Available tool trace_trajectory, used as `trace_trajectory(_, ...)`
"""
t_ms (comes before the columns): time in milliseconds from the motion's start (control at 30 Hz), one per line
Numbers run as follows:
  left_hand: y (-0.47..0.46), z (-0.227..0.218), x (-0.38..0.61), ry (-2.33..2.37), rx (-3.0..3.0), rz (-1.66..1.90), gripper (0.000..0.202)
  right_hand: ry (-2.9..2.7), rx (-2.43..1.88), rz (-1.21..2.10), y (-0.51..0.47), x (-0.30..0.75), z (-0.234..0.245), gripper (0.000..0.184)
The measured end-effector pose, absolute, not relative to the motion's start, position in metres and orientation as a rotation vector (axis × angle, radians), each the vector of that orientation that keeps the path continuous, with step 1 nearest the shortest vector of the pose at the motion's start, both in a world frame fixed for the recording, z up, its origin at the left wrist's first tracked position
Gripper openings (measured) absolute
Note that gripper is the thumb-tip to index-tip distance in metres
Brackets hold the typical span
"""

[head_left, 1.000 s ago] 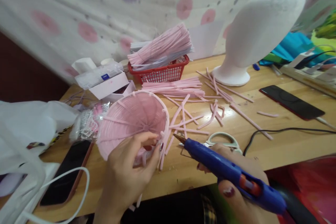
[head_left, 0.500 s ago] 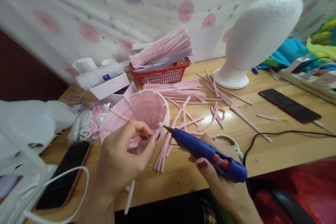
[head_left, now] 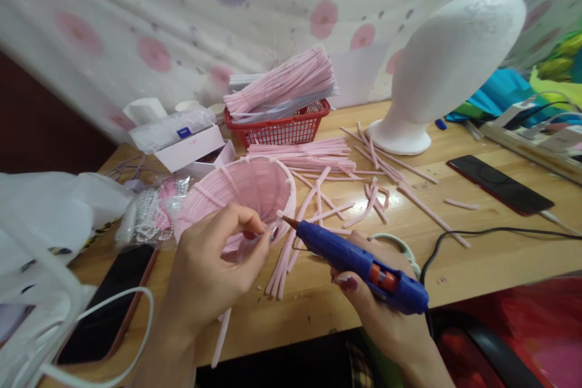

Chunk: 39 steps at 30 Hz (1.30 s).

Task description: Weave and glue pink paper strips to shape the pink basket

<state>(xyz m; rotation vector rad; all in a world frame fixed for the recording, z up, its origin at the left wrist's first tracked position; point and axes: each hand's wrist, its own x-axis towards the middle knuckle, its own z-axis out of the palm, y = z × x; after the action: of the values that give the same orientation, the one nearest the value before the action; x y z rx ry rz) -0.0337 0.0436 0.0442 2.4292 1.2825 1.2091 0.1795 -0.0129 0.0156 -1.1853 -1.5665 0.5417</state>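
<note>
1. Hands, two, both mine. My left hand: thumb and forefinger pinched together on one pink strip, whose tail hangs below the hand. My right hand: fingers clamped around one blue glue gun.
2. Pink bowl-shaped piece, one: left of centre over the wooden table, tilted, its opening partly towards me. The gun's nozzle is at its right rim, beside my left fingertips; whether it touches, I cannot tell.
3. Red basket, one, loaded with strip bundles; loose pink strips lie before it, too overlapped for an exact count.
4. White foam head, one, upright at the back.
5. Phones, two: one right, one left.
6. Scissors, one pair, partly hidden behind my right hand.
</note>
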Motion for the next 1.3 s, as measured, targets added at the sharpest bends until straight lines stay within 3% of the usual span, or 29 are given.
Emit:
trace_trajectory(400,0.043,0.0424,-0.034,1.263,2.43,1.222,0.013,-1.57,-1.228,0.545,-0.0147,0.1817,0.0164,0.061)
trace_trajectory(733,0.0442,0.04,-0.0361,1.223,2.456,1.202,0.013,-1.448,-1.149,0.766,-0.0163,0.1856,0.0165,0.035)
trace_trajectory(933,0.0434,0.0394,-0.0378,1.191,2.454,1.208,0.012,-1.419,-1.195,0.831,-0.0181,0.1863,0.0144,0.046)
trace_trajectory(1300,0.0449,0.0398,-0.0372,1.18,2.467,1.198,0.013,-1.368,-1.226,0.877,-0.0189,0.1876,0.0118,0.048)
